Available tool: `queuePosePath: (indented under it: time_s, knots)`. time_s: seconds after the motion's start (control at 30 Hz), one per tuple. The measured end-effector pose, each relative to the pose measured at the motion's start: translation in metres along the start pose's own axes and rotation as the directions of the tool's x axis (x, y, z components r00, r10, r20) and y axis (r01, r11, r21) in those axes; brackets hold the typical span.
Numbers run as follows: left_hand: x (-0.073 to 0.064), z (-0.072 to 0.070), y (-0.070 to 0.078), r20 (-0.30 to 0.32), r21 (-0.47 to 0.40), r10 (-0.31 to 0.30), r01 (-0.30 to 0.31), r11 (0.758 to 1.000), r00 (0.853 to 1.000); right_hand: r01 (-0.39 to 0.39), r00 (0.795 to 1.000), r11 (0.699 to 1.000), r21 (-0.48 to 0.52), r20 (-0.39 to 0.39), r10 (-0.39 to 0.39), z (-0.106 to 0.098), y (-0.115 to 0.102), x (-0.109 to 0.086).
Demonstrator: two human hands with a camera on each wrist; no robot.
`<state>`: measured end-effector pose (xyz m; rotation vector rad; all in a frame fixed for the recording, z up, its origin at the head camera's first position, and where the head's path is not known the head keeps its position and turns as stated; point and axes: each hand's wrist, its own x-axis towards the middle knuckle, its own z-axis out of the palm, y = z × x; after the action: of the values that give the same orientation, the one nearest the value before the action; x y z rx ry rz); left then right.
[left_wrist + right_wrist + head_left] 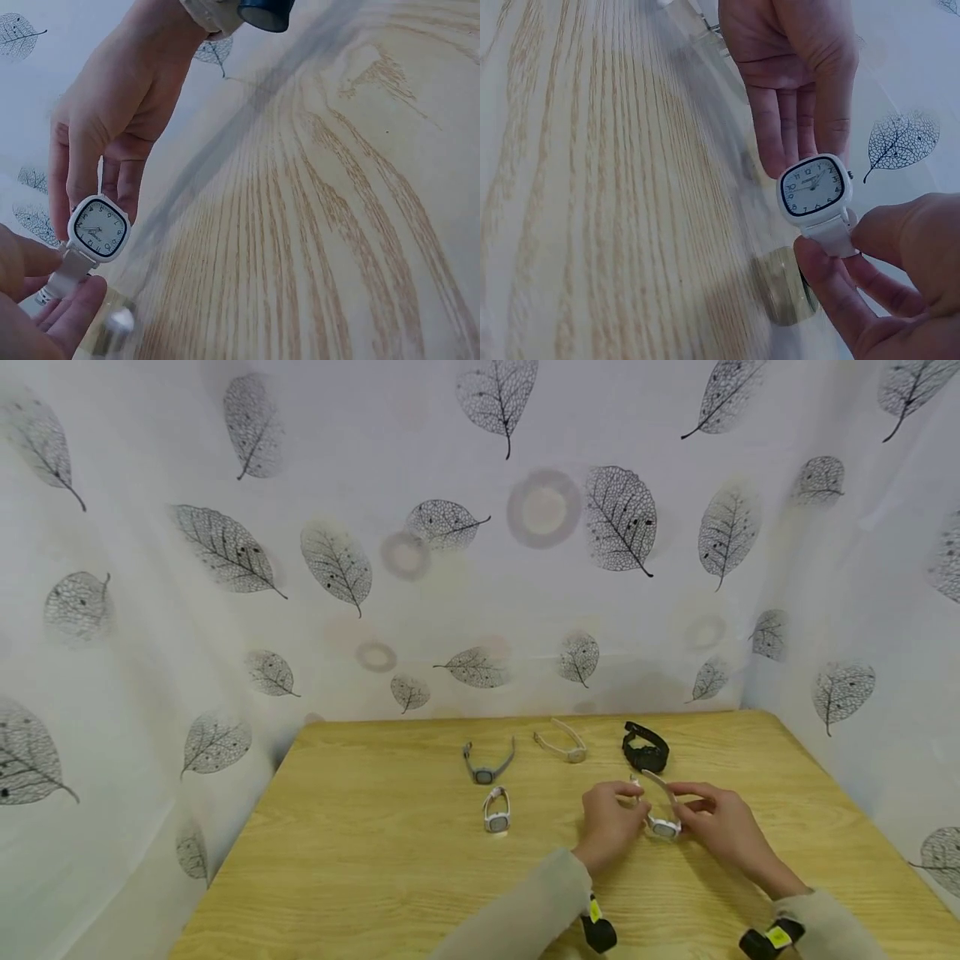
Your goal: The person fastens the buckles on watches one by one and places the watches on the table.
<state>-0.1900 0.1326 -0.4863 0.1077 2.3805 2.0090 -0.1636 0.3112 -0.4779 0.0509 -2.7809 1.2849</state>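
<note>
A white wristwatch (663, 828) with a rounded square dial stands over the table's right half, its strap ends rising away from me. My left hand (611, 822) pinches one strap half, and my right hand (723, 828) pinches the other beside the case. In the left wrist view the left hand (45, 300) has thumb and fingers on the strap near the dial (99, 229). From the right wrist, the right hand (900, 285) grips the white strap (831, 237) below the case, while the left hand's fingertips are partly hidden behind the watch.
A black watch (648, 758) lies just beyond the held one. A beige watch (576, 754), a grey watch (483, 774) and another white watch (497, 821) are to the left on the wooden table (337, 860). A leaf-patterned curtain (480, 610) rises behind the table.
</note>
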Motion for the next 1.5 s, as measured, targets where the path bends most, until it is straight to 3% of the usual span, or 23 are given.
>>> queuePosePath:
  time_s: [0.13,0.4,0.83,1.13,1.5]
  knots:
    - [0.0,-0.005,0.003,0.017,-0.101,0.014,-0.012,0.995,1.0,0.057,0.997,0.998,0.01,-0.046,-0.056,0.002,-0.002,-0.001]
    - [0.0,-0.015,0.002,0.062,-0.164,0.045,-0.034,0.986,0.997,0.182,0.982,0.974,0.134,-0.073,-0.174,0.003,-0.003,-0.003]
    - [0.0,-0.029,0.003,0.107,-0.169,0.109,-0.09,0.981,0.988,0.244,0.969,0.957,0.159,-0.09,-0.232,0.003,-0.002,-0.005]
    - [0.004,-0.034,0.002,0.096,-0.209,0.174,-0.151,0.966,0.98,0.28,0.96,0.919,0.276,-0.11,-0.259,0.006,-0.007,-0.003]
    - [0.01,-0.038,-0.001,0.09,-0.27,0.149,-0.12,0.955,0.985,0.293,0.953,0.914,0.281,-0.159,-0.257,0.008,-0.01,0.0]
